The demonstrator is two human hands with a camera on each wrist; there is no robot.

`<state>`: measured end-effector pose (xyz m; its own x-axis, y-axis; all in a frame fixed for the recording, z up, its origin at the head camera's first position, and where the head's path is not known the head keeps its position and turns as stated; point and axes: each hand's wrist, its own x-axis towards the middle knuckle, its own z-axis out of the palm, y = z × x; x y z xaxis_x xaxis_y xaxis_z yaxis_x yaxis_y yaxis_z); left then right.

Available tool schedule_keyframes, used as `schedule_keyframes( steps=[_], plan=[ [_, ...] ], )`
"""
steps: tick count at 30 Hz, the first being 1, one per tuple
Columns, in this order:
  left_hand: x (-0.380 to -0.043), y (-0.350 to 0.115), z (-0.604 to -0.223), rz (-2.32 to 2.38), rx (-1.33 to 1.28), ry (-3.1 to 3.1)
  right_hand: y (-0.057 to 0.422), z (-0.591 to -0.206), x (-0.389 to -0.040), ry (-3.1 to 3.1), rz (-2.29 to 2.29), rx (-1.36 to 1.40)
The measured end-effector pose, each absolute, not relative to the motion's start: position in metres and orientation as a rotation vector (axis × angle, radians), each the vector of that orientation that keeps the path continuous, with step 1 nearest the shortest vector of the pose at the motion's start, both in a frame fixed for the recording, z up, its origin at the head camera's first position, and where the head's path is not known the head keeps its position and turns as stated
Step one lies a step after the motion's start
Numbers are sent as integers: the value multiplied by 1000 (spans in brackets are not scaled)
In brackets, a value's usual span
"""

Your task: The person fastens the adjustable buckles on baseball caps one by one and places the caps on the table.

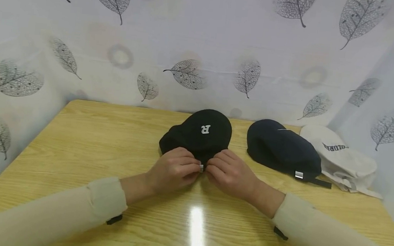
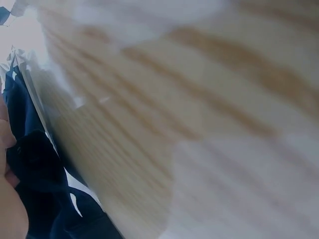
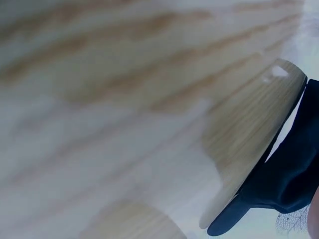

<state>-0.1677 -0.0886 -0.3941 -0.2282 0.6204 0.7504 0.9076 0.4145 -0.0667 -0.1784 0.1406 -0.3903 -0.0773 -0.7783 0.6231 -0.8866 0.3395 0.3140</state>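
A black cap with a white letter R lies at the back middle of the table in the head view. My left hand pinches the cap's near edge, right beside a small silver buckle. On the other side of that buckle, my right hand grips the edge with curled fingers. The strap between the hands is mostly hidden by the fingers. In the left wrist view the dark cap fills the left side, with part of my hand at the border. Dark cap fabric shows at the right of the right wrist view.
To the right lies a navy cap with a silver buckle and loose strap. It overlaps a cream cap with dark lettering. The wooden table meets a leaf-patterned curtain behind and at both sides.
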Motion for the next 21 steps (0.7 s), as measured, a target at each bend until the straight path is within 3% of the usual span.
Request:
schedule_keyframes(
  steps=[21],
  plan=[
    [-169, -89, -395, -506, -1328, -1915, 141, -391, -178, -1933, 263, 1463]
  ],
)
